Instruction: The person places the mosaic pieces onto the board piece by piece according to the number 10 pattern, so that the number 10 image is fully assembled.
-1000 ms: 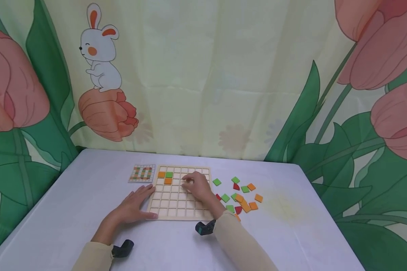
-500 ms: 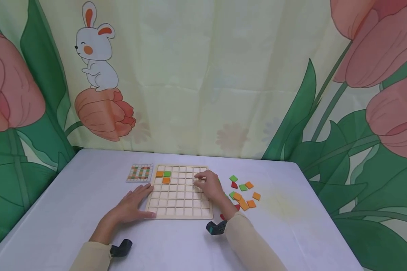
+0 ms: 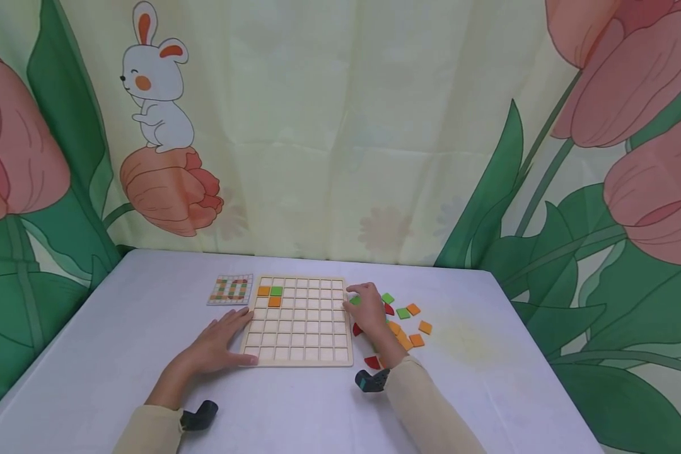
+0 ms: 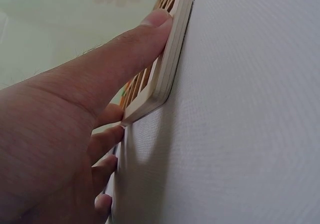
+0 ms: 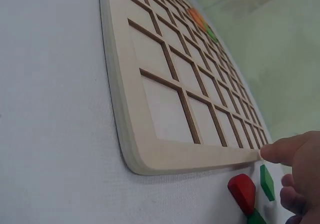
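A wooden grid board (image 3: 301, 364) lies on the table, with two orange tiles (image 3: 263, 291) and a green tile (image 3: 276, 291) in its upper left cells. My left hand (image 3: 215, 347) rests at the board's left side; in the left wrist view its thumb (image 4: 156, 21) lies on the board's rim and the other fingers reach along the edge. My right hand (image 3: 371, 315) is just past the board's right edge, thumb and index finger apart. Between them shows a loose green tile (image 3: 355, 301). In the right wrist view, a fingertip (image 5: 270, 153) is at the board's corner, above a green tile (image 5: 267, 183).
A small pattern card (image 3: 230, 289) with coloured squares lies left of the board. Loose orange tiles (image 3: 425, 327), green tiles (image 3: 403, 313) and red quarter-round pieces (image 3: 372, 362) are scattered right of the board, partly under the right hand. A printed curtain (image 3: 295, 139) hangs behind the table.
My right hand has moved right, from over the board to the loose pieces beyond its right edge. My left hand stays at the board's left side. The head view has shifted slightly.
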### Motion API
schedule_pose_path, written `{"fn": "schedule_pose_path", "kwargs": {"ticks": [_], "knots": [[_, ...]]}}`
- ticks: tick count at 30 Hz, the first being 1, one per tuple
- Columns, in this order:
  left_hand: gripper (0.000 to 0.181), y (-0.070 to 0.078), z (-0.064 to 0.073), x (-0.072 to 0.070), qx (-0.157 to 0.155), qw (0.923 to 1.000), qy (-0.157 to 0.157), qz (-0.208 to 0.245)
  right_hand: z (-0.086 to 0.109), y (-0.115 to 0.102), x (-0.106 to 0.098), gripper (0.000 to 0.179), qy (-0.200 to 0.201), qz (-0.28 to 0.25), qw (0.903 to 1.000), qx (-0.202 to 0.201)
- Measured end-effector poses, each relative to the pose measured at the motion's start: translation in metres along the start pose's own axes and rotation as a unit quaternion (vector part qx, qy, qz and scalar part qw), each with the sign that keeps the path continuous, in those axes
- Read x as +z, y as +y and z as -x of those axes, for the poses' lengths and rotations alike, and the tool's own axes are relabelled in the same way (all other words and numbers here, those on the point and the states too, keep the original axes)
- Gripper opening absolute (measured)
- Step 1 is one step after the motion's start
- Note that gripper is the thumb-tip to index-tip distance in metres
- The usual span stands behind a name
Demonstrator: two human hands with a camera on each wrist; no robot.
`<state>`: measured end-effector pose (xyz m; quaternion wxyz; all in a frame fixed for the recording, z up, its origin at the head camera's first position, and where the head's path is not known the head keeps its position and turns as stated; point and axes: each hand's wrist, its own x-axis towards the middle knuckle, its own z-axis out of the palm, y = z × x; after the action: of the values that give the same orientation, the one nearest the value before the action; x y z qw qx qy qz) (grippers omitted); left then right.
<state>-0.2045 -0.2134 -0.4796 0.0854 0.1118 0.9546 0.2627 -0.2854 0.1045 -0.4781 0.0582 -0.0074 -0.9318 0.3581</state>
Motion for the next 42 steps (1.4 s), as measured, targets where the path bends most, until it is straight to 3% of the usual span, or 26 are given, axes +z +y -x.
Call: {"fn": "schedule_pose_path", "kwargs": {"ticks": [11, 26, 36, 42], "knots": [[0.103, 0.001, 0.0, 0.0, 0.004, 1.0, 0.003, 0.004, -0.004, 0.015, -0.006, 0.042, 0.017, 0.038, 0.9976, 0.056], [0.103, 0.001, 0.001, 0.0, 0.001, 1.0, 0.003, 0.001, -0.004, 0.016, -0.008, 0.03, 0.002, 0.023, 0.9974, 0.068], [0.102, -0.001, 0.003, -0.005, 0.028, 0.9996, 0.009, 0.003, -0.003, 0.01, -0.013, 0.027, -0.018, -0.014, 0.9993, 0.029], [0.102, 0.0, 0.003, -0.004, 0.023, 0.9997, 0.005, 0.006, -0.004, 0.007, -0.011, 0.025, -0.048, -0.028, 0.9984, -0.01]]}}
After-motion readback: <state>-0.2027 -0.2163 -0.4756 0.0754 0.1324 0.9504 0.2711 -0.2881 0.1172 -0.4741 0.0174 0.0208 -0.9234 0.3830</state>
